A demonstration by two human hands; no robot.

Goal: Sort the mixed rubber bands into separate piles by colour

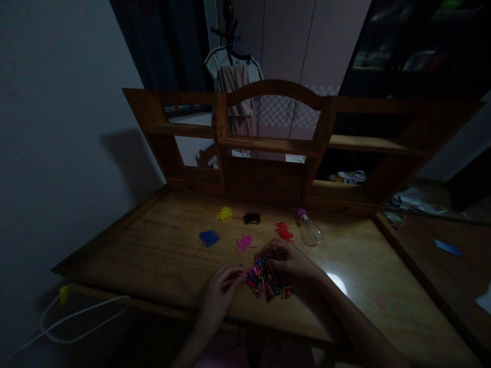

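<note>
A mixed heap of small coloured clips (268, 283) lies on the wooden desk (161, 255) in front of me. My left hand (218, 291) touches the heap's left edge with curled fingers. My right hand (289, 258) rests on its top right, fingers pinched into the pile. What each pinch holds is too small and dark to make out. Beyond the heap lie sorted little piles: yellow (224, 213), black (251, 218), red (284, 231), blue (209, 237) and pink (244, 242).
A clear bottle with a pink cap (309, 230) lies on its side behind the red pile. A wooden hutch with shelves (268, 143) rises at the desk's back. A white cable (76, 317) hangs at the left. A blue scrap (447, 248) lies at the right.
</note>
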